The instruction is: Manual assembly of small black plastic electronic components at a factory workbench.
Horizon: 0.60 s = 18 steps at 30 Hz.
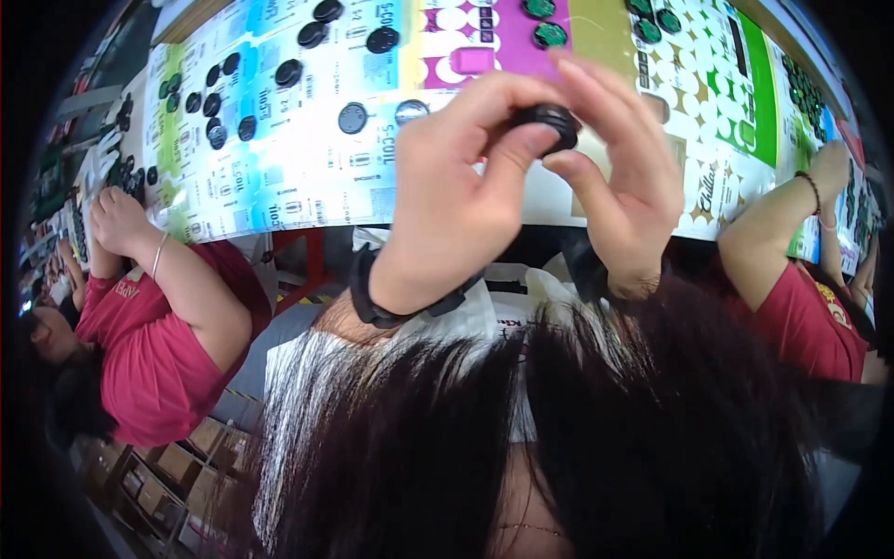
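Two hands meet over one small black disc (549,124), held up between them above the near edge of the worktop (279,200). The left hand (447,200) pinches the disc with its thumb under the rim and its curled fingers (484,98) over the top; the right hand (619,182) closes on the other side, thumb below and fingers arched above. That two-sided grip suggests the disc is being turned, pressed or checked rather than merely carried, and lifting it clear of the surface gives both thumbs room to work. A dark band (372,303) circles the left wrist.

Printed sheets cover the worktop in blue, purple, white and green patches. Many more black discs (247,128) lie scattered on the blue sheet, well apart from the hands, while a few green caps (549,35) sit on the purple one; the colours seem to be kept in separate groups. A person in a red shirt (158,363) leans on the worktop at left, and another red-sleeved arm (787,219) rests at right. Dark hair (559,438) fills the lower frame.
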Available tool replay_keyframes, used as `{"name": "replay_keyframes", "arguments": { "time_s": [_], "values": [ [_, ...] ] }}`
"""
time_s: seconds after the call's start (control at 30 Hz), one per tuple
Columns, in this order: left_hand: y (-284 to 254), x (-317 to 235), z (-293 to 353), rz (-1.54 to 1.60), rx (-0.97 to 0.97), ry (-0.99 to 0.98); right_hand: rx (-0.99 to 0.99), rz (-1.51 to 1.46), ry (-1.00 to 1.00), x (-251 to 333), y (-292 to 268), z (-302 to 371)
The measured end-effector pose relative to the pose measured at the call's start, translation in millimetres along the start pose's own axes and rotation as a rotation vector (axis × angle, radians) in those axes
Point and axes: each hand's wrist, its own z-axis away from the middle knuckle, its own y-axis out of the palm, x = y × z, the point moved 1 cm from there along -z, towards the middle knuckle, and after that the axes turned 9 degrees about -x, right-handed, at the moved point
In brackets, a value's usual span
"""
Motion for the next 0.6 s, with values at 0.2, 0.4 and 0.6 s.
{"name": "replay_keyframes", "arguments": {
  "time_s": [0.2,0.4,0.6],
  "values": [
    [-21,-11,1,-0.248,0.013,-0.027,-0.077,-0.482,0.655,5,27,6],
    [-86,-2,-26,-0.273,-0.209,-0.236,0.389,-0.069,0.509,-5,52,-44],
    [-211,20,-12,-1.151,-0.308,0.103,0.649,0.355,-0.069,-22,142,-96]
  ]
}}
